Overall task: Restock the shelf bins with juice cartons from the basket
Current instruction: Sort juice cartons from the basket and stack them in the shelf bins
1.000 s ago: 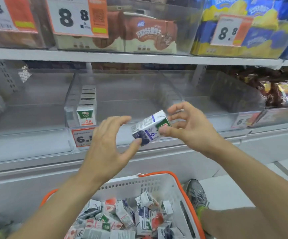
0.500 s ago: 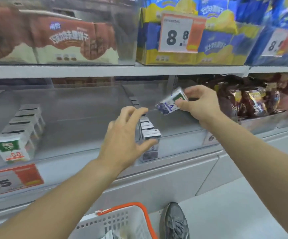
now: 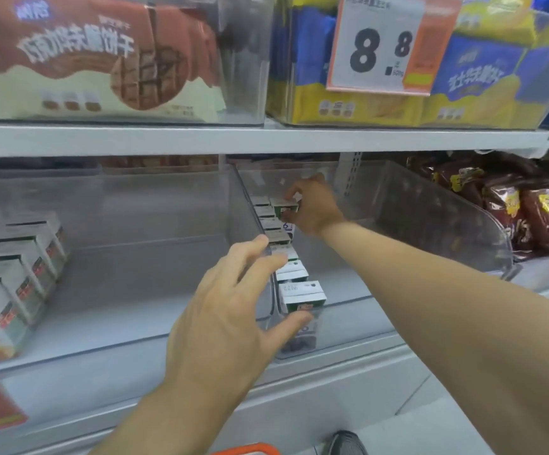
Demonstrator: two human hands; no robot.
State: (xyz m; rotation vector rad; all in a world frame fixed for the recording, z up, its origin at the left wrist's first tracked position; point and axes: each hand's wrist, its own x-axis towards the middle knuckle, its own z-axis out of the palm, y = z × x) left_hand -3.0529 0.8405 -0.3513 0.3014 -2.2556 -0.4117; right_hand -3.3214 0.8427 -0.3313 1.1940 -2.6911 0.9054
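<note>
- Shelf [image 3: 266,139]: two tiers. Upper tier holds brown biscuit packs [image 3: 96,57] on the left and blue-yellow packs [image 3: 381,103] with an 8.8 price tag [image 3: 381,44] on the right.
- Lower tier: clear bins. Left bin [image 3: 119,208] has a row of cartons [image 3: 14,274] along its left side.
- Middle bin [image 3: 398,205]: single row of juice cartons [image 3: 302,295] running front to back along its left wall.
- Dark snack bags [image 3: 509,205] right of that bin.
- Right hand [image 3: 312,208]: reaching deep into the middle bin, fingers curled on a juice carton [image 3: 286,206] at the back of the row, next to the row's rear cartons.
- Left hand [image 3: 230,310]: fingers spread, holding nothing, in front of the divider between the bins; contact unclear.
- Orange basket rim [image 3: 250,449] at the bottom edge, a shoe [image 3: 345,443] beside it.
</note>
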